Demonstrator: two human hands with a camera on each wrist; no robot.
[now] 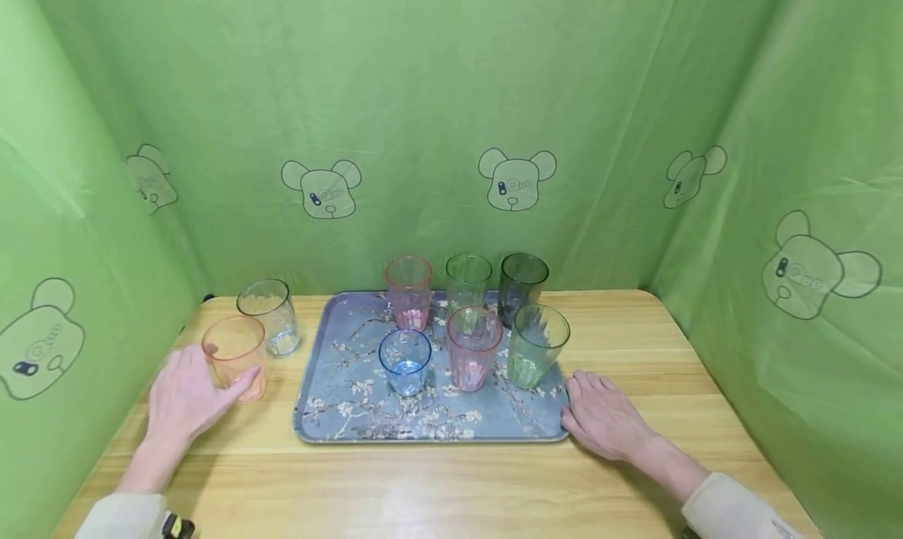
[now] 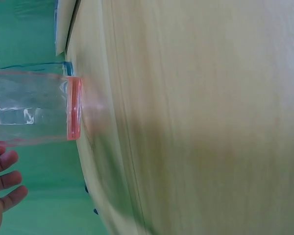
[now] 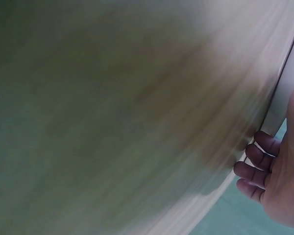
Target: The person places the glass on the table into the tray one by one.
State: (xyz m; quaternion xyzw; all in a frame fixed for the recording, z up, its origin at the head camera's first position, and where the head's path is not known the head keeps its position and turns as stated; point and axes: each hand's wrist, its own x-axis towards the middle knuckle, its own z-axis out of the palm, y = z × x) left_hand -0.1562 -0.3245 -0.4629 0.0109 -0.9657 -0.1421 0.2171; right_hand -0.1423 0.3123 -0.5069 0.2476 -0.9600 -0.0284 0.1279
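In the head view my left hand (image 1: 182, 394) grips an orange-tinted clear tumbler (image 1: 238, 352), thumb in front and fingers at its far left side. The left wrist view shows that tumbler (image 2: 36, 105) upright, its thick base close to the tabletop; whether it touches is hard to tell. Just behind it stands a clear tumbler (image 1: 282, 331) with a dark-looking rim. My right hand (image 1: 605, 417) rests at the right edge of a blue-grey blossom-patterned tray (image 1: 320, 414), thumb against the rim. Its fingers (image 3: 252, 172) look loosely bent in the right wrist view.
On the tray stand a blue tumbler (image 1: 405, 367), two pink tumblers, the front one (image 1: 474, 355) and the rear one (image 1: 409, 292), two green ones, front (image 1: 538, 351) and rear (image 1: 469, 280), plus a dark grey one (image 1: 520, 288). Green cloth (image 1: 423, 92) surrounds the wooden table (image 1: 395, 492).
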